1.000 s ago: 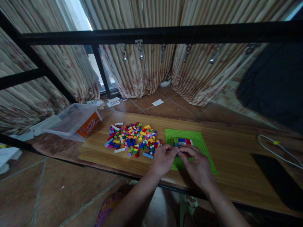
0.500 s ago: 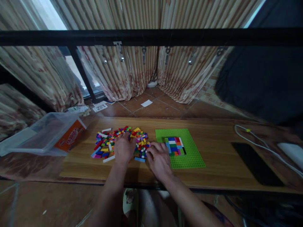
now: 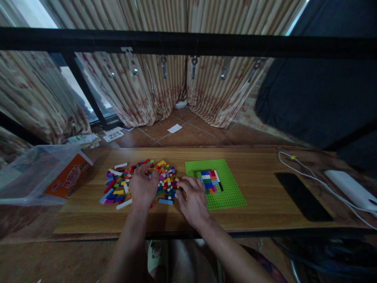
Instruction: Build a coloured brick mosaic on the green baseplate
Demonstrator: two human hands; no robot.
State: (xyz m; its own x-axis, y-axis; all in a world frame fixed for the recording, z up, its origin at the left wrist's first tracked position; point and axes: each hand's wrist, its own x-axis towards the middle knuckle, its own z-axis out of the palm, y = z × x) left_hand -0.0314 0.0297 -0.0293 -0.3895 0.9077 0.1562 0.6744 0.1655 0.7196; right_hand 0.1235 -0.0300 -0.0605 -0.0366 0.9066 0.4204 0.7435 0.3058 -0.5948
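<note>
My left hand (image 3: 143, 184) hovers low over the middle of a loose pile of toy building bricks (image 3: 119, 192). Its thumb and forefinger are apart, with bricks visible between them; the other fingertips are hidden. At the pile's right edge is my right hand (image 3: 193, 199), fingers bent and thumb held away from them, with nothing I can make out in its grip. Just beyond that hand lies a green studded baseplate (image 3: 232, 188). A multicoloured block of joined bricks (image 3: 210, 181) sits on it, its left edge close to my right fingers.
A clear plastic box (image 3: 29, 173) with an orange label stands left of the pile. A black phone-like slab (image 3: 303, 196), a white cable (image 3: 312, 173) and a white device (image 3: 350, 188) lie on the right. A dark rail (image 3: 188, 42) crosses beyond the wooden board (image 3: 259, 212).
The view has shifted, so the scene sits further left. My right thumb and fingers have spread from a pinch. My left hand stays over the pile, its thumb and forefinger more visibly apart.
</note>
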